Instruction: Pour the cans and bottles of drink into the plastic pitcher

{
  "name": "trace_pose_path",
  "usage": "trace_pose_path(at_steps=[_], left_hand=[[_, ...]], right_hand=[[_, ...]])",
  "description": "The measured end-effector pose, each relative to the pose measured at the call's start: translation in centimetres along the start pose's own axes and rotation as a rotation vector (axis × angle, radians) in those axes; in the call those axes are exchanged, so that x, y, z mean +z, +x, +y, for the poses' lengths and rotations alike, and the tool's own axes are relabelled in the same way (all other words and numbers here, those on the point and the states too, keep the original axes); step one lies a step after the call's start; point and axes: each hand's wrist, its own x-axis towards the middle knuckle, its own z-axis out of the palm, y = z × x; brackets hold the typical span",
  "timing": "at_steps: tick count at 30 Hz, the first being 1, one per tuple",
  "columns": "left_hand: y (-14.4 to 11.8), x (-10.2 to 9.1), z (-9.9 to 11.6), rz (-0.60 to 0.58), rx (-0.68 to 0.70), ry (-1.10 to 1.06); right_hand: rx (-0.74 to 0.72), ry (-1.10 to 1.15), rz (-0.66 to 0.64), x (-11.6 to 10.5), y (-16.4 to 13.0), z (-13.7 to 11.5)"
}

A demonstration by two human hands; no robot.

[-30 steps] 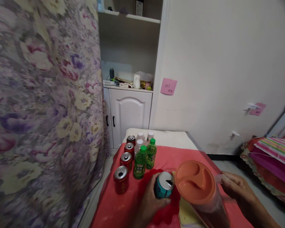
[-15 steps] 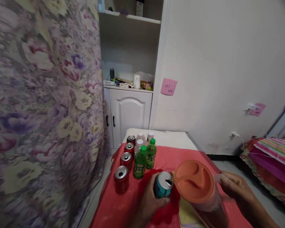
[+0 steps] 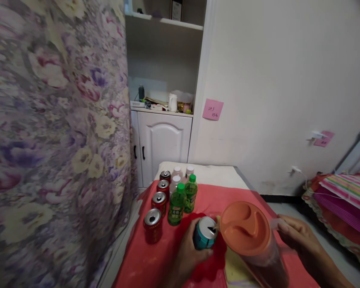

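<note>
My left hand (image 3: 189, 250) is wrapped round a teal drink can (image 3: 205, 236) with an opened silver top, above a red tray with a wavy rim (image 3: 217, 266). In my right hand (image 3: 300, 236) is the handle of a clear pitcher (image 3: 265, 268) with an orange lid (image 3: 245, 228). The pitcher leans left, its spout close to the can's opening; I cannot tell whether they touch or whether liquid flows. A dark liquid shows through the pitcher's wall. Beneath the pitcher lies a yellow cloth or pad (image 3: 240, 272).
Several red cans (image 3: 153, 226) form a row along the table's left side. Beside them stand two green bottles (image 3: 177, 206) and several clear bottles with white caps (image 3: 176, 180). A red cloth (image 3: 213, 200) covers most of the table. A floral curtain (image 3: 60, 140) hangs at left.
Both hands, the can and the pitcher stay almost in place. The whole view has shifted very slightly.
</note>
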Motion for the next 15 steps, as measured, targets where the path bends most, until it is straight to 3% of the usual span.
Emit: trace_pose_path(at_steps=[15], left_hand=[[-0.13,0.05,-0.05,0.003,-0.009,-0.039]], right_hand=[[0.014,-0.043,-0.005,-0.1,-0.08,-0.13]])
